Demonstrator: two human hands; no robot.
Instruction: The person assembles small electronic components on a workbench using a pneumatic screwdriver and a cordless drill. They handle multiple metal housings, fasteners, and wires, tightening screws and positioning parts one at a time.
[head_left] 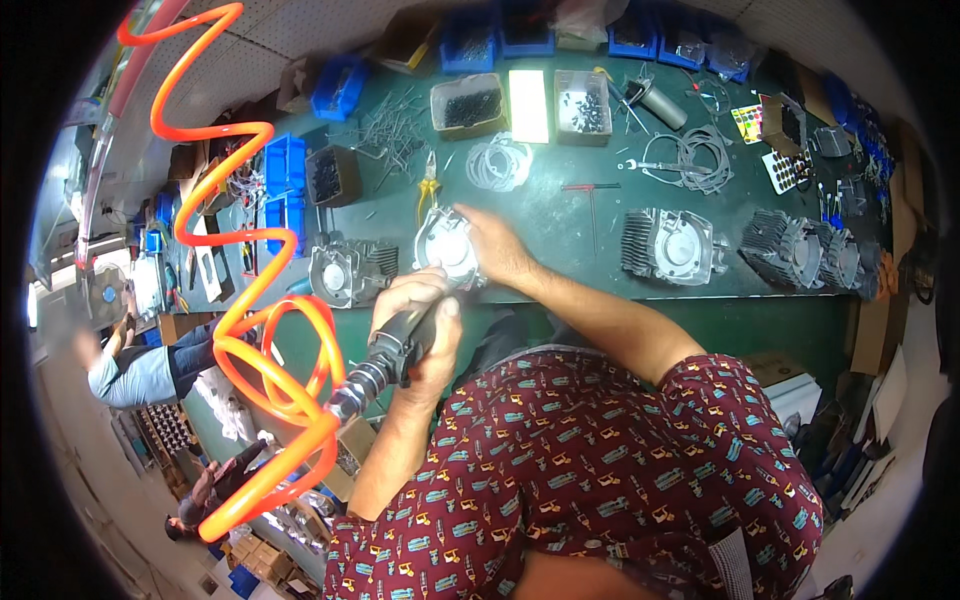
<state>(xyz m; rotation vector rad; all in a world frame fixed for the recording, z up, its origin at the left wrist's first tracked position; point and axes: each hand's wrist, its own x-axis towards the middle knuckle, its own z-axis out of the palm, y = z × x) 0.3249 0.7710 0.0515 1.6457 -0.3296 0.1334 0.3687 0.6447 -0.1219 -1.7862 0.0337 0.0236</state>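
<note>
My left hand (425, 318) is wrapped round a black air tool (398, 345), whose metal fitting joins an orange coiled hose (325, 425). The tool's front end points at a silver engine cylinder (447, 245) near the bench's front edge; whether it touches is hidden by my fingers. On the cylinder's right side, my right hand (490, 245) grips it, thumb side out of clear sight. Just left of it stands another finned cylinder (340, 272). Yellow-handled pliers (428, 188) lie right behind the held cylinder.
More finned cylinders (675, 247) stand along the right front of the green bench (560, 225). Gaskets (498, 165), a T-handle wrench (592, 190), boxes of bolts (468, 105) and blue bins (468, 50) lie farther back. At left, another person (140, 370) is beside the bench.
</note>
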